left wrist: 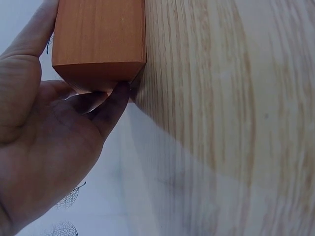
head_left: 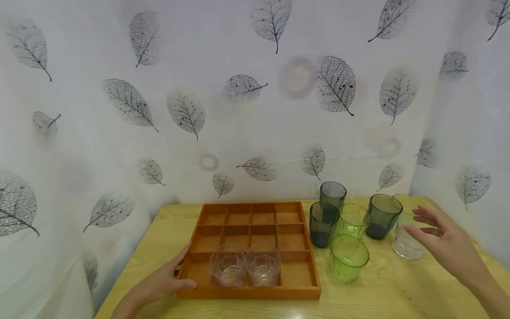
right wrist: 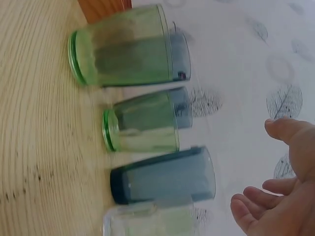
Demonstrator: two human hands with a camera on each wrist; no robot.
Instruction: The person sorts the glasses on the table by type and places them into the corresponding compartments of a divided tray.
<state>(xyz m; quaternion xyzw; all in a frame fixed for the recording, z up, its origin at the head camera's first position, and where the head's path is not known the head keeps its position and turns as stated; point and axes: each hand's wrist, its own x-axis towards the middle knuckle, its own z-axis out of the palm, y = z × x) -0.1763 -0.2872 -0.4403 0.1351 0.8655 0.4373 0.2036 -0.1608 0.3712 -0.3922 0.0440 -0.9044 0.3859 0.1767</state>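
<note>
My left hand (head_left: 165, 279) grips the front left corner of a wooden compartment tray (head_left: 247, 292), its thumb at the front rim and fingers along the left side. In the left wrist view the fingers reach under the tray's corner (left wrist: 98, 37). Two clear drinking glasses (head_left: 228, 266) stand side by side in the front row's middle compartments. My right hand (head_left: 450, 241) hovers with fingers spread and slightly bent, holding nothing. Nearest to it is a clear glass (head_left: 408, 246) on the table, partly hidden by the hand in the head view.
Right of the tray, green glasses (head_left: 348, 261) and dark grey glasses (head_left: 323, 228) stand close together on the wooden table (head_left: 390, 292). The front green glass (right wrist: 123, 49) is close to the tray's right side. A leaf-patterned curtain (head_left: 247, 119) hangs behind.
</note>
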